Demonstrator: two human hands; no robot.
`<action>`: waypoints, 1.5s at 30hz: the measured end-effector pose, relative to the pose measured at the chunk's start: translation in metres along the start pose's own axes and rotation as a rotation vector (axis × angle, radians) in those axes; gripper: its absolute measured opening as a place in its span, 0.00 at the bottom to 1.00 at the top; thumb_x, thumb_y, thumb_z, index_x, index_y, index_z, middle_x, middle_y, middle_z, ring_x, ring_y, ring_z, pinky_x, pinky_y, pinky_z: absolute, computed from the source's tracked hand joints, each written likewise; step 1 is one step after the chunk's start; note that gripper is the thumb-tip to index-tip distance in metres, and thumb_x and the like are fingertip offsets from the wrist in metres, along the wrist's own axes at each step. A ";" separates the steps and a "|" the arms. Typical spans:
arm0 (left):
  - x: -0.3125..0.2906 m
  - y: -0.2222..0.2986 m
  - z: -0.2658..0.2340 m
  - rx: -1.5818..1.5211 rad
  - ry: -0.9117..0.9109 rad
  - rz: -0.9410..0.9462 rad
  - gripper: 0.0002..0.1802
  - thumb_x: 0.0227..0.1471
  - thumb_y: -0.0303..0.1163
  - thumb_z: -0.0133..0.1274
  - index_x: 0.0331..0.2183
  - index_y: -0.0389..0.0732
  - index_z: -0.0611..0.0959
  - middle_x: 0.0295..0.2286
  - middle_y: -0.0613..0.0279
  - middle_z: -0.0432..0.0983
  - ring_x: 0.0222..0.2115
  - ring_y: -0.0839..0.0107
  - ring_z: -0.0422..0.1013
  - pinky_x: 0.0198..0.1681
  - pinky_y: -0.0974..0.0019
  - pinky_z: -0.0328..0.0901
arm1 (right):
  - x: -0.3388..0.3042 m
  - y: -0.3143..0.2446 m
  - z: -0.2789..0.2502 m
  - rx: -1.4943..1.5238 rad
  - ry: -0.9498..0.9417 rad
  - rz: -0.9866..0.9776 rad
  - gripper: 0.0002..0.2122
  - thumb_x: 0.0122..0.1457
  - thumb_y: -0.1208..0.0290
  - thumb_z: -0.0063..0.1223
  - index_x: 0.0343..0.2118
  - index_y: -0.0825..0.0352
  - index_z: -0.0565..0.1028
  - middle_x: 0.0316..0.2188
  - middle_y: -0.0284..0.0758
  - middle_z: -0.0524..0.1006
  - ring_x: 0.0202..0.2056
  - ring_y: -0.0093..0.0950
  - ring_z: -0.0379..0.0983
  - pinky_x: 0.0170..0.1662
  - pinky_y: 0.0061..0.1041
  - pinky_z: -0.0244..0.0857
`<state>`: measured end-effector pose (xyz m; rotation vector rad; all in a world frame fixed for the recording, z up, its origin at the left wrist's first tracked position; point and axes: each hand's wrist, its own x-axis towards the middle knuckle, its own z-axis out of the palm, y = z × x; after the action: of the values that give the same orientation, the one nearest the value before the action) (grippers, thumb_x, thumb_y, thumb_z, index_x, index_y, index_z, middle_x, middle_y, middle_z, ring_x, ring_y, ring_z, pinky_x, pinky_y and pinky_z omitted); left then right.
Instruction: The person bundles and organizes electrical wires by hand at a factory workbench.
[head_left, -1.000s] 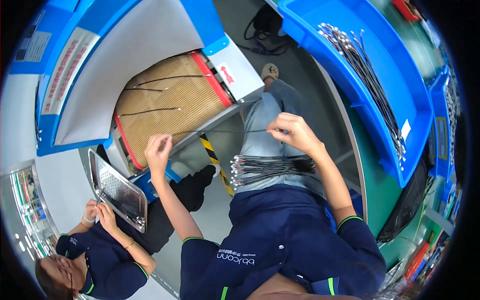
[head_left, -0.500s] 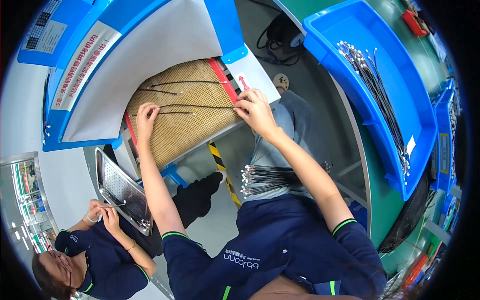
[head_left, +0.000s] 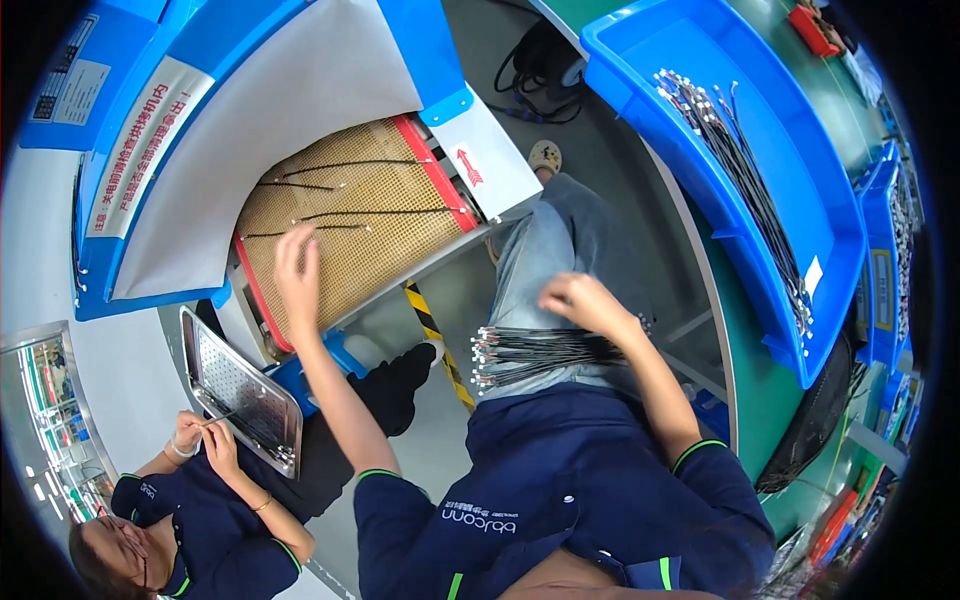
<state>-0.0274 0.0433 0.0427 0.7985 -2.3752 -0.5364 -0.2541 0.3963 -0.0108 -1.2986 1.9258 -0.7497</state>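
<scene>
My left hand [head_left: 297,268] hovers over the near edge of a tan mesh belt [head_left: 350,265], its fingers stretched and apart, holding nothing. Several thin black cables with small pale connectors lie across the belt; the nearest to my left hand are a long cable [head_left: 385,212] and a shorter cable [head_left: 330,230]. Above my lap is my right hand [head_left: 585,303], fingers curled in, with nothing seen in them. Just below it, a bundle of black cables [head_left: 545,358] with white connector ends rests across my thighs.
A blue-and-white machine housing [head_left: 270,150] arches over the belt. At right, a blue tray [head_left: 800,190] with more cables stands on a green table [head_left: 755,410]. On the left, a seated co-worker [head_left: 210,510] handles a thin piece beside a perforated metal tray [head_left: 240,385].
Both hands have let go of the long cable, which now lies on the belt. My right hand has come back toward my lap; my left hand has lowered slightly.
</scene>
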 end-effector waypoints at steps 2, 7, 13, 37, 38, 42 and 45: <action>-0.025 0.044 0.007 -0.068 -0.093 -0.025 0.10 0.52 0.26 0.51 0.38 0.39 0.80 0.38 0.56 0.75 0.42 0.61 0.71 0.47 0.62 0.64 | -0.033 0.009 0.003 -0.049 -0.079 0.059 0.09 0.52 0.66 0.57 0.31 0.66 0.77 0.29 0.41 0.75 0.34 0.39 0.73 0.39 0.35 0.66; -0.086 0.117 0.052 -0.366 -0.369 -0.041 0.09 0.51 0.25 0.52 0.37 0.39 0.81 0.37 0.57 0.75 0.40 0.62 0.71 0.45 0.64 0.65 | -0.064 0.010 0.003 0.083 -0.099 0.161 0.08 0.52 0.69 0.57 0.29 0.69 0.77 0.27 0.40 0.75 0.32 0.38 0.73 0.36 0.32 0.65; -0.147 0.161 0.101 -0.480 -0.578 -0.042 0.12 0.52 0.28 0.52 0.41 0.38 0.78 0.38 0.55 0.73 0.41 0.58 0.69 0.45 0.62 0.63 | -0.088 0.021 -0.002 0.165 0.018 0.092 0.08 0.53 0.67 0.56 0.28 0.68 0.75 0.28 0.39 0.75 0.32 0.38 0.73 0.36 0.34 0.65; -0.151 0.248 0.117 -0.396 -0.558 -0.013 0.07 0.48 0.27 0.56 0.32 0.35 0.80 0.27 0.55 0.74 0.29 0.59 0.71 0.34 0.61 0.65 | -0.110 0.020 -0.043 0.021 0.302 -0.233 0.06 0.48 0.74 0.59 0.31 0.64 0.80 0.29 0.32 0.78 0.30 0.30 0.75 0.34 0.27 0.69; -0.150 0.248 0.118 -0.392 -0.565 0.015 0.08 0.48 0.27 0.56 0.32 0.34 0.80 0.27 0.54 0.75 0.29 0.58 0.71 0.34 0.61 0.65 | -0.109 0.020 -0.043 -0.004 0.313 -0.248 0.06 0.48 0.75 0.59 0.31 0.64 0.80 0.29 0.32 0.78 0.30 0.30 0.75 0.34 0.27 0.69; -0.151 0.255 0.125 -0.410 -0.602 0.054 0.07 0.48 0.27 0.56 0.31 0.33 0.80 0.25 0.53 0.75 0.28 0.58 0.71 0.32 0.61 0.65 | -0.107 0.018 -0.043 -0.011 0.323 -0.303 0.07 0.48 0.74 0.58 0.32 0.64 0.79 0.29 0.31 0.77 0.31 0.28 0.74 0.34 0.26 0.69; -0.151 0.263 0.130 -0.462 -0.583 0.105 0.06 0.48 0.25 0.56 0.30 0.32 0.80 0.24 0.54 0.75 0.24 0.62 0.70 0.29 0.64 0.64 | -0.104 0.016 -0.040 -0.083 0.313 -0.425 0.08 0.46 0.71 0.57 0.32 0.63 0.78 0.29 0.28 0.75 0.31 0.27 0.73 0.33 0.26 0.69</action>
<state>-0.1191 0.3597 0.0251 0.3296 -2.6097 -1.3595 -0.2674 0.5032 0.0239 -1.7581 1.9551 -1.1499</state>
